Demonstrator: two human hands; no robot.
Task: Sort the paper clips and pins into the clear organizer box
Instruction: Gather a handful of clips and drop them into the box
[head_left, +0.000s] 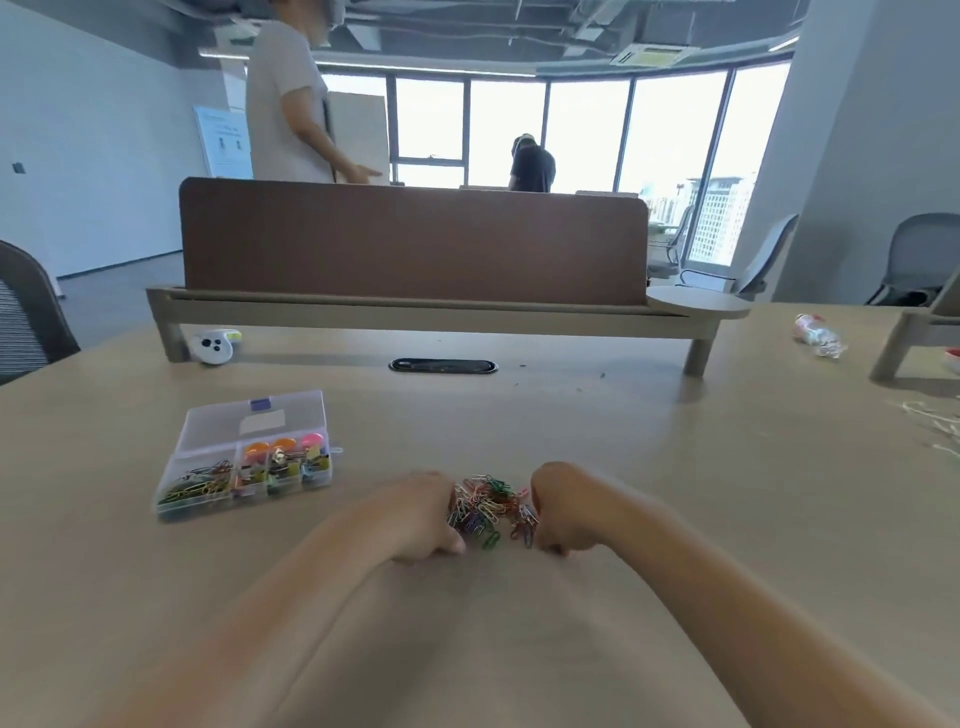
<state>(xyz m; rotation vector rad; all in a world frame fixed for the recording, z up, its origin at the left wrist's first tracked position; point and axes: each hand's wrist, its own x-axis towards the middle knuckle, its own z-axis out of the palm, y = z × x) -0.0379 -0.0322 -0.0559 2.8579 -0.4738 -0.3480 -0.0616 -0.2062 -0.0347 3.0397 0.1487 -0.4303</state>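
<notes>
The clips (488, 512) lay in one heap on the table (675, 467), between the two hands. The left hand (423, 512) and the right hand (561, 506) touched the heap from both sides with curled fingers, probably to gather it together. Whether they really pinched any clip, I could not tell. The box (244, 500) stood open at the left, well apart, already partly filled.

Beige desk (675, 467), brown divider panel (415, 239), bright curved window wall (587, 130), grey chair (922, 249) right, exposed ceiling ducts (519, 26).

The beige table (675, 467) bears a clear organizer box (221, 427), a paper clip pile (488, 509) and a crumpled bottle (818, 335).
</notes>
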